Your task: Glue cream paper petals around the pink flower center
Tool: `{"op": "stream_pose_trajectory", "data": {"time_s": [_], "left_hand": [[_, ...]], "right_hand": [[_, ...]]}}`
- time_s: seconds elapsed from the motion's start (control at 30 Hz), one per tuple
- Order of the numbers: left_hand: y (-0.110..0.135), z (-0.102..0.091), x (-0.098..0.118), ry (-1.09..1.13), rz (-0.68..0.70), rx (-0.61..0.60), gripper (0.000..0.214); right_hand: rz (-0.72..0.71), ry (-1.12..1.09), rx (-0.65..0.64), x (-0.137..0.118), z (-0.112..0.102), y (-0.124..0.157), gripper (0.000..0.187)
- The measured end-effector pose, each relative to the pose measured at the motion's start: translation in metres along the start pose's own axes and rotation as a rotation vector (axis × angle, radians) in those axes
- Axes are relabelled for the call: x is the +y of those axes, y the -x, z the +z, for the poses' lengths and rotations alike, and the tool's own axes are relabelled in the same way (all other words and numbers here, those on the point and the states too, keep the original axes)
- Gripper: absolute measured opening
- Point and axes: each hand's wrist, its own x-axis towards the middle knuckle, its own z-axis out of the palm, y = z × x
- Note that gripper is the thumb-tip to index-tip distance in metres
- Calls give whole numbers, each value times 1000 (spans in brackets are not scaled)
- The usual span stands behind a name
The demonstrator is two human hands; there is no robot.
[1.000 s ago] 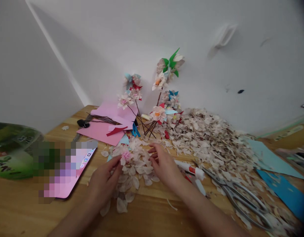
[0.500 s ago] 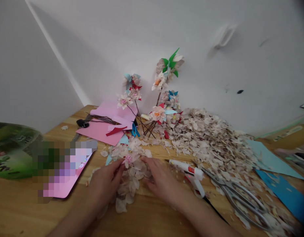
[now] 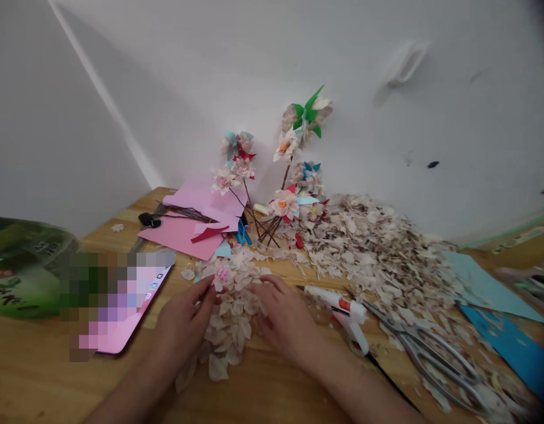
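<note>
My left hand [image 3: 183, 323] pinches a small pale flower with a pink centre [image 3: 222, 275] just above the wooden table [image 3: 42, 377]. My right hand [image 3: 284, 315] rests palm down beside it on a loose heap of pale petals [image 3: 230, 330], its fingers curled into the petals. Whether the right fingers hold a petal is hidden. Both forearms come in from the bottom edge.
A white glue gun [image 3: 342, 309] and metal scissors [image 3: 431, 353] lie right of my right hand. Behind is a big pile of petal scraps [image 3: 373, 247], finished paper flowers on stems [image 3: 283, 176], pink paper sheets [image 3: 188, 227], a phone [image 3: 122, 306] at left, blue sheets [image 3: 510, 335] at right.
My right hand drew back from the far side of the petal heap and now lies on it close to the flower. My left hand kept the flower and lifted it slightly.
</note>
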Motion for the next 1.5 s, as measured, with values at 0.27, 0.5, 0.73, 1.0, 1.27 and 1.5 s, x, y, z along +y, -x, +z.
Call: {"op": "stream_pose_trajectory", "data": {"time_s": [0.27,0.5,0.73,1.0,1.27,1.5], "left_hand": [[2,1,4,139,-12,9,40],[4,9,8,493,-56,-27,27],[12,20,16,667,-175,-122,32],[21,35,19,930,-369,-238,42],[19,35,21,975,-405,-175,41],[23,36,14,900,-365,-214,44]], "right_hand": [[38,-226,-66,-6,12,-1,31],[380,-722,60,5,9,-8,28],[614,-1260,100,2,-4,0,37],[747,-1626,308,-16,3,12,41],[726,-1584,347,-21,20,12,37],[698,-1534,286,-22,31,12,44]]}}
